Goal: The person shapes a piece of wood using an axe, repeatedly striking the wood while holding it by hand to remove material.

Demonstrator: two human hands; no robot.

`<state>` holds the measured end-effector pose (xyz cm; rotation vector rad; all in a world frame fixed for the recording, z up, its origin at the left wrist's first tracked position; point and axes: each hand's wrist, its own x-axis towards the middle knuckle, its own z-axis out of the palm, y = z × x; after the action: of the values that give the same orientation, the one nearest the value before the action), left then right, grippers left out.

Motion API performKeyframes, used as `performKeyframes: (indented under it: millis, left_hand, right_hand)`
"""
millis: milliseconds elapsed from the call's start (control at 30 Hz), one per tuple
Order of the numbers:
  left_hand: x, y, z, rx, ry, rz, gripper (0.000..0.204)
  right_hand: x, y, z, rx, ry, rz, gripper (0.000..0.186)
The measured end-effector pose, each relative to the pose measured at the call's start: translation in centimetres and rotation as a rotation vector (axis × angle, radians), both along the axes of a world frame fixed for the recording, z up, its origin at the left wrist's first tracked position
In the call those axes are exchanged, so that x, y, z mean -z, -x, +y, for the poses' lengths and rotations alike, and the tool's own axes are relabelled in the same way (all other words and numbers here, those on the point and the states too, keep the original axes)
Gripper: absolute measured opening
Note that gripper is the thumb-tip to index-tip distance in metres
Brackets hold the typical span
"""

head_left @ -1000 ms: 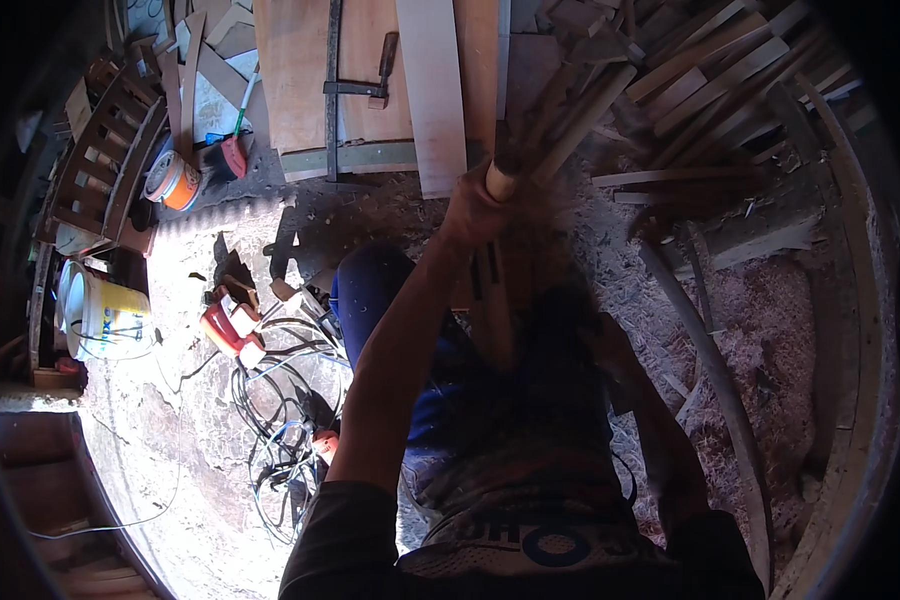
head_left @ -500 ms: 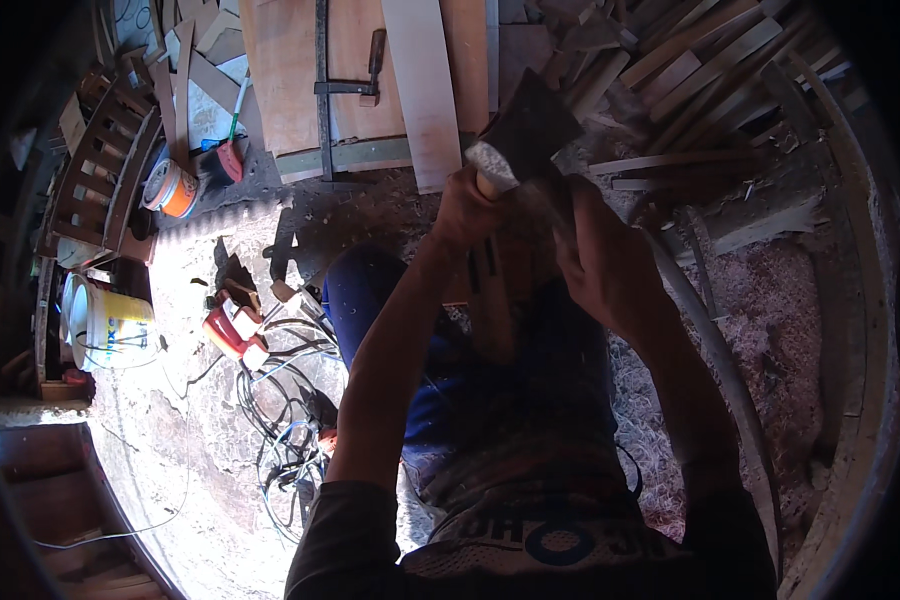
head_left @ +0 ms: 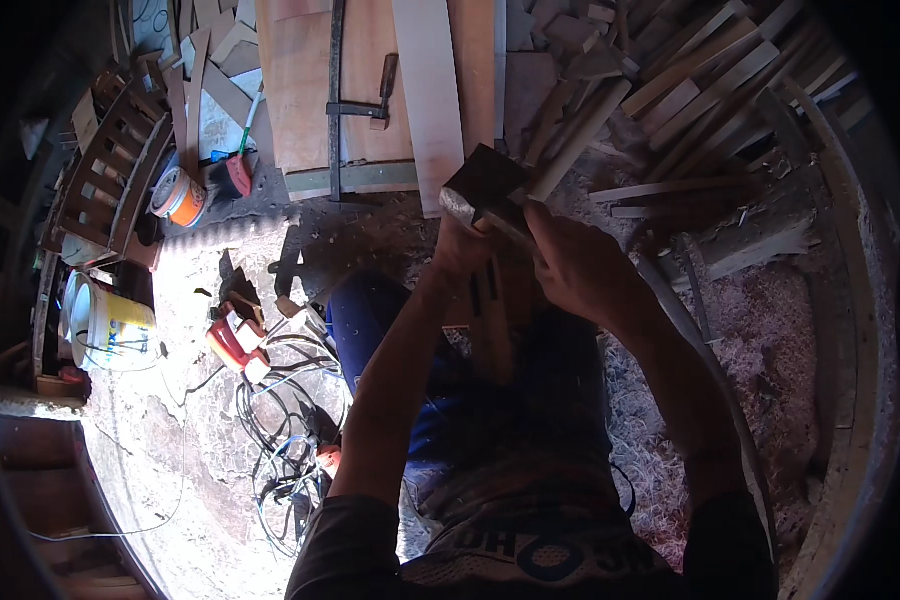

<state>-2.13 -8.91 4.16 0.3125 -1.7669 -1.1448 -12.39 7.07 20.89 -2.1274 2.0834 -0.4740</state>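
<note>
My right hand (head_left: pixel 580 262) is closed round the handle of a dark, block-headed mallet (head_left: pixel 486 180). The pale, worn face of the mallet head is right above my left hand (head_left: pixel 460 248). That hand is wrapped round an upright tool with a light wooden handle, seemingly a chisel; its blade is hidden. Below my hands, a narrow piece of wood (head_left: pixel 490 335) with dark slots in it lies between my legs. Shadow hides where the tool meets the wood.
Ahead lie wide boards (head_left: pixel 425 100) with a bar clamp (head_left: pixel 378 108) on them. Wood offcuts (head_left: pixel 705 85) are piled at the far right. On the left are a red power tool (head_left: pixel 232 345), tangled cables (head_left: pixel 288 440), a white bucket (head_left: pixel 115 325) and an orange-labelled bucket (head_left: pixel 178 197).
The mallet has come down and to the left, its head now close over my left hand. My right hand has moved with it. The whole view has shifted slightly.
</note>
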Motion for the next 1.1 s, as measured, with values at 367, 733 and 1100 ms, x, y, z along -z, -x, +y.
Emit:
performKeyframes:
  millis: [367,733,1100]
  left_hand:
    - [-1.8,-0.8,2.2,0.132,-0.292,0.108,0.033]
    - [-2.8,1.2,0.8,-0.123,-0.124,-0.089,0.03]
    - [-2.6,1.0,1.2,-0.128,-0.269,-0.208,0.032]
  right_hand:
    - [2.1,0.6,0.0,-0.014,0.062,-0.089,0.05]
    - [4.5,1.2,5.6,0.209,0.099,-0.642,0.051]
    - [5.8,1.5,6.3,0.201,0.096,-0.657,0.051]
